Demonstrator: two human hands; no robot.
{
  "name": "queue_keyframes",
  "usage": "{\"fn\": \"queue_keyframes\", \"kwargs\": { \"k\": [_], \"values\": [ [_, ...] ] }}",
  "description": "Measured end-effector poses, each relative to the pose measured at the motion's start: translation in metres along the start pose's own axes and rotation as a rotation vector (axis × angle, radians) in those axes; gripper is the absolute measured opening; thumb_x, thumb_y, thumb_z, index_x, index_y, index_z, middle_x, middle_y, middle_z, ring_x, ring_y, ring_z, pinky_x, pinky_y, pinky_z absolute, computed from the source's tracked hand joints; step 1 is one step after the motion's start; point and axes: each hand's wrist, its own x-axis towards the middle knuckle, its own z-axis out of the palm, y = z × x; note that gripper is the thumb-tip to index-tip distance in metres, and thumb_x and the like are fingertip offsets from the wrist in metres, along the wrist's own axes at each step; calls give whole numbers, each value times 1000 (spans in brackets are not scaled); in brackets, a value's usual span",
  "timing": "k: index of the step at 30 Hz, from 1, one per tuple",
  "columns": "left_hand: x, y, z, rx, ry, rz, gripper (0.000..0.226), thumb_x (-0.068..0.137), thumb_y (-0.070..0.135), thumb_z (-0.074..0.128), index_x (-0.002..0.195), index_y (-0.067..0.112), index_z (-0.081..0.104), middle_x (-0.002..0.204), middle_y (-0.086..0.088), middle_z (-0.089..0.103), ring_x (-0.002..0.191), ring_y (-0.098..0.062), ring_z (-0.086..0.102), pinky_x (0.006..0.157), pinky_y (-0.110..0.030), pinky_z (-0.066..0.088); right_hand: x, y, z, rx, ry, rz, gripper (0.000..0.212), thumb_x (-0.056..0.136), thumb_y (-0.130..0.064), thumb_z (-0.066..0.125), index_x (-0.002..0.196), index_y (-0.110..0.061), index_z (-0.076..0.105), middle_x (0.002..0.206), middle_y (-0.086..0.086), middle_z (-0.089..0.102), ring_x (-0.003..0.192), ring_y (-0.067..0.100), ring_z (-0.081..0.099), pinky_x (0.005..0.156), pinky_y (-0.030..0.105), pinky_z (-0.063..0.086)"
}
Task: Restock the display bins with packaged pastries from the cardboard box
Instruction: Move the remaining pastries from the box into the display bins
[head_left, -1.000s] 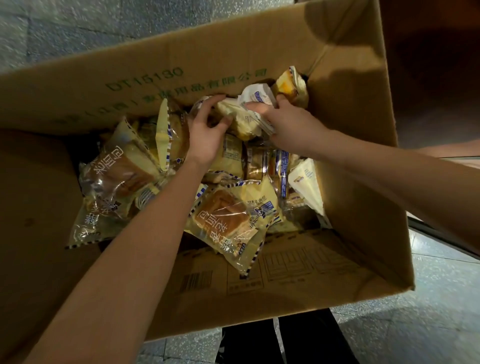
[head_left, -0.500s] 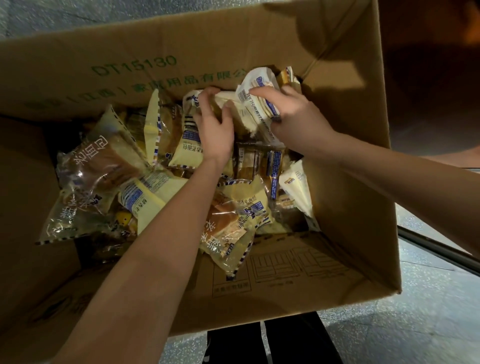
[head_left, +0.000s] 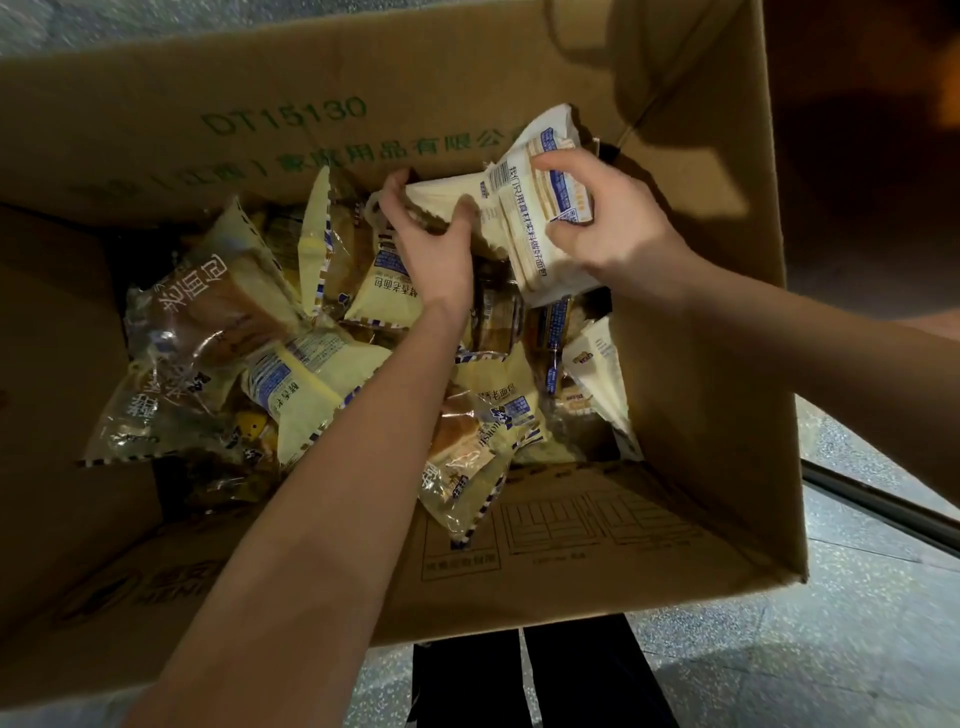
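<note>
An open cardboard box (head_left: 597, 545) fills the view, with several yellow-and-clear pastry packets (head_left: 306, 384) piled inside. My right hand (head_left: 613, 228) grips a white-backed pastry packet (head_left: 535, 208), lifted above the pile near the box's far wall. My left hand (head_left: 436, 244) grips another pale packet (head_left: 441, 195) just left of it, fingers curled over its top edge. The two held packets touch each other.
The box's far flap (head_left: 285, 119) carries green print. A near flap (head_left: 571, 535) folds down toward me. Grey speckled floor (head_left: 857, 649) shows at the lower right, and dark trouser legs (head_left: 545, 680) stand below the box. The upper right is dark.
Both hands have closed on packets and lifted them up out of the pile. The right-hand packet has turned so its printed back faces me.
</note>
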Motion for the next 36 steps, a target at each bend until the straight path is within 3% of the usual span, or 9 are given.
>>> {"fn": "queue_keyframes", "kwargs": {
  "k": [2,5,12,15,18,21,27,33,36],
  "values": [
    [-3,0,-3,-36,-48,-39,61,87,6,67,135,25,34,128,5,45,118,-11,50,103,-26,44,-4,-2,-5,-7,16,-16,53,92,-4,58,139,-24,47,139,1,52,116,4,50,79,2,44],
    [-2,9,-6,-61,-66,-44,57,89,3,65,134,20,35,124,6,47,110,-4,53,97,-19,48,-14,-3,-13,-21,34,-32,51,93,-5,59,138,-25,47,140,1,52,120,6,51,85,8,47],
    [-13,21,-15,-121,-35,-10,68,79,4,68,135,25,35,143,-8,38,130,-27,43,110,-48,40,-33,-1,-19,-71,98,-53,64,85,1,65,139,-21,39,139,0,46,123,12,49,93,12,43],
    [-27,24,-36,-98,-141,-5,67,76,21,70,129,49,40,149,-8,36,133,-33,44,107,-54,42,-47,-11,-21,-34,63,-72,72,84,3,64,143,-25,34,140,-1,45,127,11,45,105,28,43],
    [-41,48,-55,-97,-285,-10,66,77,26,70,127,60,42,151,-16,36,124,-37,53,99,-56,49,-61,-32,-35,-7,45,-120,81,85,4,62,150,-27,26,120,-22,48,113,-4,50,93,12,46],
    [-60,82,-72,-25,-387,-7,65,80,31,70,128,65,42,155,-9,34,132,-44,43,104,-59,43,-71,-58,-52,3,72,-128,81,86,4,62,151,-27,25,101,-21,47,91,-17,53,77,3,43],
    [-95,155,-92,-135,-434,-69,57,95,8,55,142,36,37,105,2,74,99,-28,69,86,-48,56,-95,-108,-84,44,149,-297,61,83,4,62,138,-20,48,112,-19,53,98,-20,48,90,5,37],
    [-140,222,-112,-304,-411,-113,56,99,8,49,149,22,28,128,-12,63,104,-24,69,76,-37,57,-128,-168,-104,132,91,-291,69,90,-4,66,149,-15,34,118,-14,50,102,-11,50,82,-4,35],
    [-160,249,-130,-362,-445,-91,56,101,8,46,152,16,28,133,-16,60,113,-27,65,82,-35,55,-136,-199,-111,103,-14,-343,56,87,-4,68,140,-12,51,127,-4,59,109,-1,55,94,11,45]
  ]
}}
